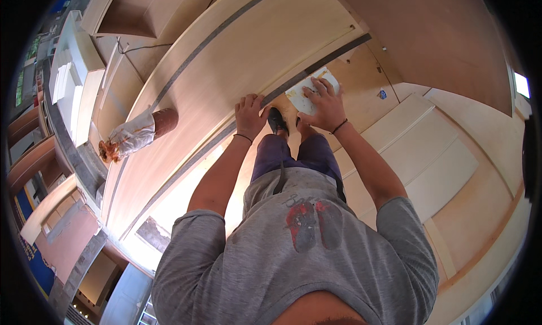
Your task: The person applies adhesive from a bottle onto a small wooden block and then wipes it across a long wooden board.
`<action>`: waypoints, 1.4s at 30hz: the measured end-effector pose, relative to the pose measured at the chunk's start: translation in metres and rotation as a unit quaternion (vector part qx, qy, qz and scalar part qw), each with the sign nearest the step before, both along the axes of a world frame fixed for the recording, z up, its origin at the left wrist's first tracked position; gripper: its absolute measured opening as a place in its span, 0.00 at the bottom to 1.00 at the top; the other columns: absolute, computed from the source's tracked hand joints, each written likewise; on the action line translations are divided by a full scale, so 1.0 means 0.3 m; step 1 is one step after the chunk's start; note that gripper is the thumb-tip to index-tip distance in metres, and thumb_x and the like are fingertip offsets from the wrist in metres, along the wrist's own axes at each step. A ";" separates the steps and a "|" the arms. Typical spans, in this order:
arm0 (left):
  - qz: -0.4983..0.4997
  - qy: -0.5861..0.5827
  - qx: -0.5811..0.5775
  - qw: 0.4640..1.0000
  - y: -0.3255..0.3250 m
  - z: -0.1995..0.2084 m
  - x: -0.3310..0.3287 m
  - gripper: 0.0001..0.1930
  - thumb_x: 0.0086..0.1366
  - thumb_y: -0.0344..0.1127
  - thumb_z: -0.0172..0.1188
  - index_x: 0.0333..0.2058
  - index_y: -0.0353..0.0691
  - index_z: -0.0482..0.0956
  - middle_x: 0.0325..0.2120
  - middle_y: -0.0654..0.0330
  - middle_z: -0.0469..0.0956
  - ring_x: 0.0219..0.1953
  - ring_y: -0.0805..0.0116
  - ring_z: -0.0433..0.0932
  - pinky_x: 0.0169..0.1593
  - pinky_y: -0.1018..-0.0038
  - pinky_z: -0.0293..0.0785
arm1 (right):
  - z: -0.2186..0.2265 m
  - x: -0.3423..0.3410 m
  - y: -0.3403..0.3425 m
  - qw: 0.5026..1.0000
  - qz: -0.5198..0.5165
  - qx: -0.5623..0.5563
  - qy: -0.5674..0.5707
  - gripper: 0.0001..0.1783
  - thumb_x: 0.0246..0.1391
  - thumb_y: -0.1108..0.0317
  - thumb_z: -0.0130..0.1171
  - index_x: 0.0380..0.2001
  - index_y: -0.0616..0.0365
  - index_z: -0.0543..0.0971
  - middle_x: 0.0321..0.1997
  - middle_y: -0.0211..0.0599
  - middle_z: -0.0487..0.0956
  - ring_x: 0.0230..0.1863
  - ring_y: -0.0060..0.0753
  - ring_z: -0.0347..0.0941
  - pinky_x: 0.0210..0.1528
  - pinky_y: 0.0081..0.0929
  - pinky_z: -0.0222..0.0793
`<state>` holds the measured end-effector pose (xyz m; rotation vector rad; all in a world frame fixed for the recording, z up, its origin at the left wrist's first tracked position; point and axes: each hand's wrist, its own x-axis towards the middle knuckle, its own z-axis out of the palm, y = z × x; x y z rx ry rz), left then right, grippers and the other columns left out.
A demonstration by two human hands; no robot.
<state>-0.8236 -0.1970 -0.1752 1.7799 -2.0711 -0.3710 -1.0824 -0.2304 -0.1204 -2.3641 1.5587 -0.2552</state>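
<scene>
My left hand (249, 117) rests on the edge of a long pale wooden panel (226, 60) crossed by dark strips. Its fingers lie over the edge with the thumb apart, and it holds nothing I can see. To its right, my right hand (327, 106) has its fingers spread over a white sheet (302, 101) with brownish stains. Fingers and palm cover part of the sheet, and how firmly they touch it is unclear. On the panel at left lies a brown cylinder (165, 123) partly wrapped in whitish plastic, with an orange-brown stained end.
A tall wooden panel (446, 37) rises at the far right. Several pale boards (420, 136) are at right. A small blue scrap (383, 94) lies beyond my right hand. At left are a white-edged box (73, 79), a dark cable (144, 46) and other wooden pieces.
</scene>
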 end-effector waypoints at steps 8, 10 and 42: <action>0.038 0.029 -0.022 0.999 0.035 0.000 -0.022 0.11 0.56 0.40 0.65 0.37 0.47 0.81 0.34 0.62 0.76 0.41 0.58 0.74 0.45 0.62 0.70 | -0.080 0.052 0.020 0.999 0.007 -0.044 0.016 0.40 0.35 0.38 0.66 0.55 0.41 0.76 0.68 0.33 0.63 0.70 0.42 0.53 0.59 0.76 0.44; 0.043 0.043 -0.030 0.998 0.030 0.006 -0.028 0.10 0.55 0.39 0.66 0.35 0.46 0.81 0.32 0.61 0.76 0.39 0.57 0.75 0.43 0.62 0.71 | -0.092 0.051 0.021 0.999 0.006 -0.044 0.029 0.41 0.35 0.38 0.66 0.55 0.40 0.75 0.68 0.33 0.63 0.70 0.42 0.53 0.59 0.76 0.44; 0.027 0.049 -0.032 0.998 0.027 -0.002 -0.017 0.07 0.55 0.37 0.64 0.33 0.46 0.80 0.34 0.62 0.75 0.40 0.57 0.75 0.43 0.62 0.72 | 0.022 0.105 -0.028 0.991 0.003 0.047 0.124 0.40 0.36 0.37 0.64 0.55 0.42 0.77 0.67 0.35 0.66 0.69 0.42 0.57 0.59 0.75 0.45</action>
